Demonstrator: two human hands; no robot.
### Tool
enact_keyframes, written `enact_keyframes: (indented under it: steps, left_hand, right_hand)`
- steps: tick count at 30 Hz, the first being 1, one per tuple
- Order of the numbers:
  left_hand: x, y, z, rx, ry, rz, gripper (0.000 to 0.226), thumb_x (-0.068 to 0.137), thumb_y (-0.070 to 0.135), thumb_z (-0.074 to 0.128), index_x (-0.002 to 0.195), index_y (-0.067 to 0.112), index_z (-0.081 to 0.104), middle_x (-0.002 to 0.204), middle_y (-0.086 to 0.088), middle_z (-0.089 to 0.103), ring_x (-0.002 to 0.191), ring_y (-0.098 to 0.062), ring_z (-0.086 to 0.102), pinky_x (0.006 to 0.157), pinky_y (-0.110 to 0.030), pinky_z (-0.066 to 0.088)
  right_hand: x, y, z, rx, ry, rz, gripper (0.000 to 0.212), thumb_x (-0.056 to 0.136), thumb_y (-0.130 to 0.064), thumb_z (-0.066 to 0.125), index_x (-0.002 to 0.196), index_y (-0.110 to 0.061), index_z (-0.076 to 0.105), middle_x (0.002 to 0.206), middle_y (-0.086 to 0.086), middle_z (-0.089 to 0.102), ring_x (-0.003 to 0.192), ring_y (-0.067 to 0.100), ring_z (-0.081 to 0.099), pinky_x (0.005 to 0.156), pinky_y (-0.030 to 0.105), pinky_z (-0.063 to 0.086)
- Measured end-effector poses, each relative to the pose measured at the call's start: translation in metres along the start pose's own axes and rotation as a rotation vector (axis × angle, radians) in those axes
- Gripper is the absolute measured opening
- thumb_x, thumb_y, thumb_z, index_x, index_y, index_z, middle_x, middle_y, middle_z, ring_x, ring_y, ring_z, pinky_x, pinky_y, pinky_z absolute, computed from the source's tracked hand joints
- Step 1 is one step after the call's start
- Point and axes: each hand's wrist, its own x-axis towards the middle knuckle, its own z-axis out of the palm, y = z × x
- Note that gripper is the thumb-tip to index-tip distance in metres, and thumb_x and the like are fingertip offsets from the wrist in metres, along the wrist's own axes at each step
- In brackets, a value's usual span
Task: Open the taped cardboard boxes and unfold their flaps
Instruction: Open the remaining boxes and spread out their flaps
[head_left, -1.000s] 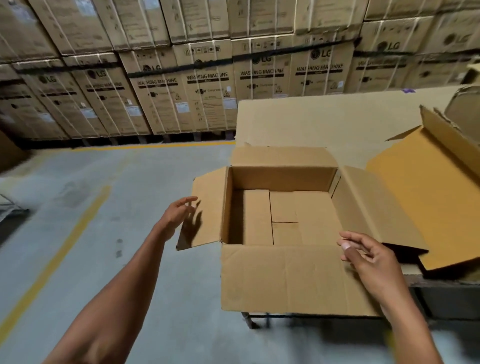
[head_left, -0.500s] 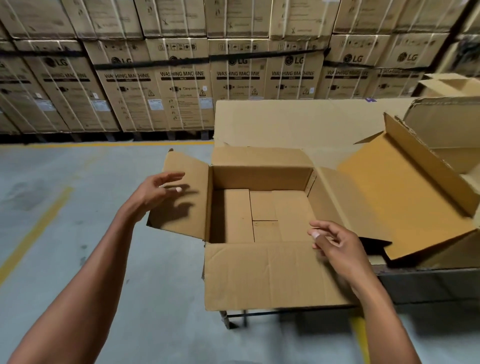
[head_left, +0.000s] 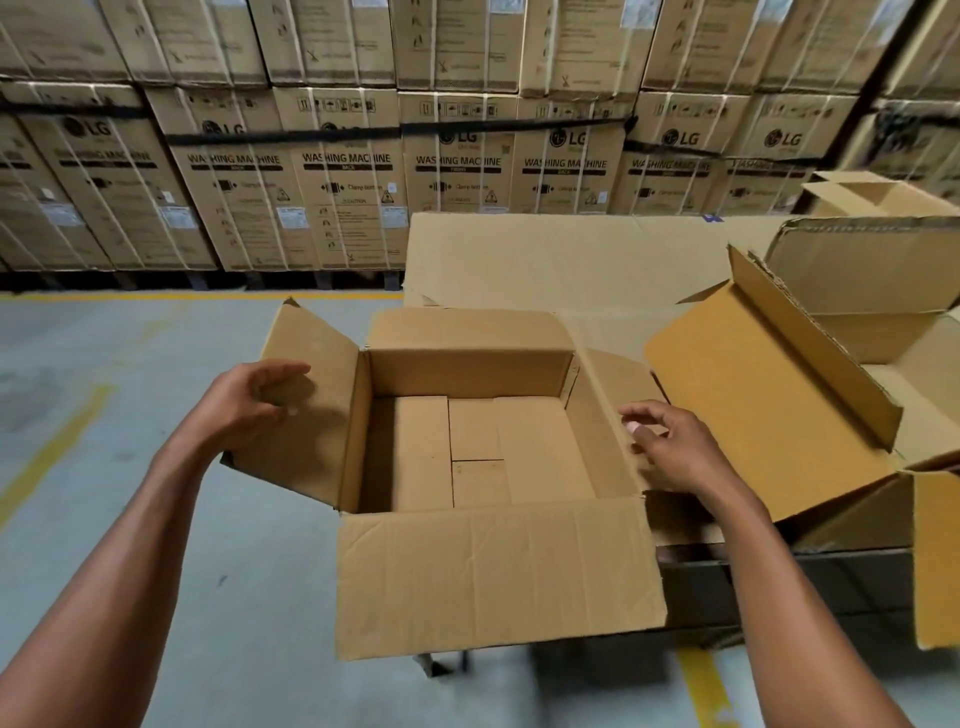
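Both hands hover at an open cardboard box seen from above. Left hand sits against the box's left flap, fingers loosely curled with thumb and fingertips apart; whether it actually touches the flap is hard to tell. Right hand hangs over the right flap, fingers bent and spread, gripping nothing.

The box stands upright at the near left corner of a cardboard-covered counter, mouth facing up, its long axis running left to right. All four flaps are folded outward: the near flap hangs down toward the viewer over the counter edge, the far flap lies back. Inside, only the folded bottom panels show.

Just right of it sits a second open box, flaps spread. Behind, across a grey floor with yellow lines, stands a wall of stacked washing machine cartons.
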Motion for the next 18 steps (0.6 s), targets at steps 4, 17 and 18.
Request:
enact_keyframes:
  steps: [4, 17, 18]
  left_hand:
    - [-0.004, -0.006, -0.017, 0.064, 0.031, -0.003, 0.067, 0.076, -0.012, 0.073, 0.128, 0.029, 0.065, 0.131, -0.003, 0.066, 0.123, -0.024, 0.059, 0.097, -0.033, 0.045]
    - [-0.015, 0.016, -0.019, -0.096, 0.025, -0.032, 0.059, 0.089, -0.012, 0.056, 0.129, 0.03, 0.066, 0.137, 0.002, 0.063, 0.125, -0.027, 0.058, 0.091, -0.04, 0.05]
    - [-0.017, 0.02, -0.018, -0.11, 0.026, -0.03, 0.058, 0.09, -0.013, 0.056, 0.128, 0.031, 0.066, 0.137, 0.002, 0.062, 0.124, -0.025, 0.059, 0.092, -0.039, 0.051]
  right_hand:
    - [0.03, 0.022, -0.017, 0.023, -0.013, 0.027, 0.03, 0.101, -0.012, 0.054, 0.112, -0.035, 0.069, 0.128, -0.004, 0.065, 0.111, 0.021, 0.064, 0.089, 0.033, 0.052]
    - [0.067, 0.07, -0.013, 0.122, -0.279, 0.091, 0.049, 0.099, -0.009, 0.053, 0.126, -0.049, 0.065, 0.164, -0.007, 0.025, 0.151, 0.013, 0.019, 0.121, 0.034, 0.014]
    - [0.065, 0.07, -0.012, 0.175, -0.28, 0.112, 0.049, 0.099, -0.006, 0.052, 0.127, -0.043, 0.066, 0.163, -0.008, 0.028, 0.151, 0.013, 0.021, 0.117, 0.032, 0.013]
